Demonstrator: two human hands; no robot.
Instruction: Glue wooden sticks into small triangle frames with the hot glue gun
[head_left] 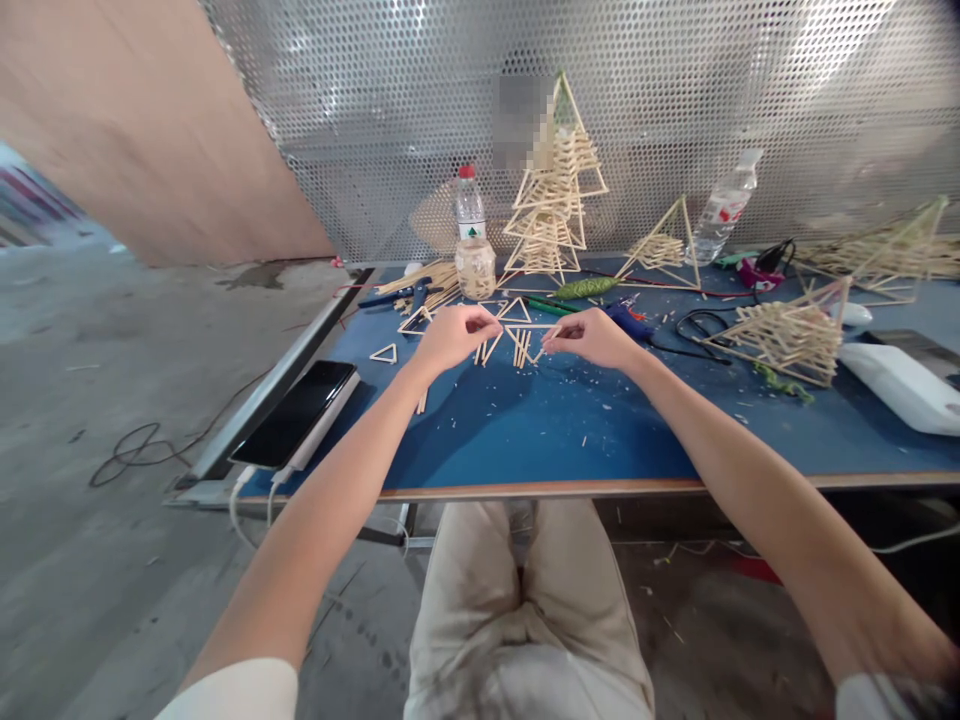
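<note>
L hand (452, 338): pinched thin wooden sticks (487, 347), fingers closed.
R hand (592, 338): pinched end of stick triangle (525, 342), low over the blue table (570, 430).
Nearby: stick tree tower (553, 190), plastic water bottle (470, 205), black phone (295, 412) at table's left edge.

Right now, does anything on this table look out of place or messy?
Small wood splinters are scattered over the blue table near both hands. The phone lies at the table's left edge, partly overhanging. The stick pyramid lies tipped on its side.

Both arms stretched forward, left hand (452, 337) and right hand (592, 338) close together, fingers pinched.
</note>
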